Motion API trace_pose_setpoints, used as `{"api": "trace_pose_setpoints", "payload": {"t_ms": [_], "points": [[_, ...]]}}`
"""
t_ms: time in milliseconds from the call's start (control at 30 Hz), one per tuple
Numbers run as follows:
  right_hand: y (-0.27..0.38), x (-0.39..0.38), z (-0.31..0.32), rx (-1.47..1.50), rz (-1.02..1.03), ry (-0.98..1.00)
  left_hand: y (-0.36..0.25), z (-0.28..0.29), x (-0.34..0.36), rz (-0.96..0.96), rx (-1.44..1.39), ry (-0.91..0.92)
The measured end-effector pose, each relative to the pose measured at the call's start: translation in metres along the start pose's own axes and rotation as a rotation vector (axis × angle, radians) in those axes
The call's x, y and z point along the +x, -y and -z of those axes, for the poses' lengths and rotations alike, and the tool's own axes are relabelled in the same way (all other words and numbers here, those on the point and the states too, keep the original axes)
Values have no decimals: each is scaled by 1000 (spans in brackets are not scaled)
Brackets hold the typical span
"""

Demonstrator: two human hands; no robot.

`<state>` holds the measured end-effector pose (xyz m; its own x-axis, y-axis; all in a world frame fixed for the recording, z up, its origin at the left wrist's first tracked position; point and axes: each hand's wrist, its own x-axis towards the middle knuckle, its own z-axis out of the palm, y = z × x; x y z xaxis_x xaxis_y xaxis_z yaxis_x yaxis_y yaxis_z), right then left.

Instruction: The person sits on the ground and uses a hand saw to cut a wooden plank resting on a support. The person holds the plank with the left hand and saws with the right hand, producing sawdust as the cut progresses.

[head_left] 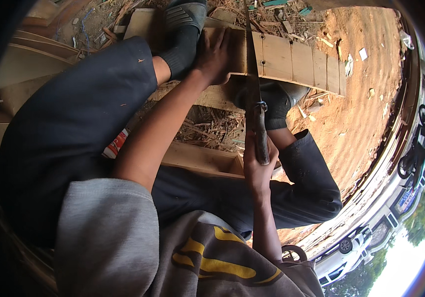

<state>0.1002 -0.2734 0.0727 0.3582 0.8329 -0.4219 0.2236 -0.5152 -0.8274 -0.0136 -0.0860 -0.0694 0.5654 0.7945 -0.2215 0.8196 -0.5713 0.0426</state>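
Observation:
A hand saw (252,54) with a long thin blade lies across a pale wooden board (301,63), close to the thumb side of my left hand. My right hand (260,166) is wrapped round the saw's dark handle. With fingers stretched out, my left hand (215,60) lies flat on the board and holds nothing. Several dark lines run across the board to the right of the blade, with small holes among them. My left foot, in a dark sandal (185,20) and sock, is beside my left hand. My other shod foot (276,99) is partly under the board.
Another wooden plank (202,99) lies below the board, and a wooden box-like piece (202,157) is nearer me. Wood chips (207,127) litter the ground. Curved wooden pieces (39,59) are at the left. Bare orange soil (356,99) and parked vehicles (343,252) are at the right.

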Motion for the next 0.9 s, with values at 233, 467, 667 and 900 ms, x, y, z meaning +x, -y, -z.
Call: {"api": "trace_pose_setpoints", "payload": {"t_ms": [233, 467, 667, 900], "points": [[18, 34, -11, 45, 13, 20, -2, -3, -5, 4, -70, -54], [-3, 13, -12, -58, 84, -42, -3, 3, 1, -10, -9, 54], [0, 29, -14, 46, 64, 9, -4, -5, -2, 28, 15, -79], [10, 31, -6, 44, -13, 38, -5, -7, 1, 27, 2, -81]]}}
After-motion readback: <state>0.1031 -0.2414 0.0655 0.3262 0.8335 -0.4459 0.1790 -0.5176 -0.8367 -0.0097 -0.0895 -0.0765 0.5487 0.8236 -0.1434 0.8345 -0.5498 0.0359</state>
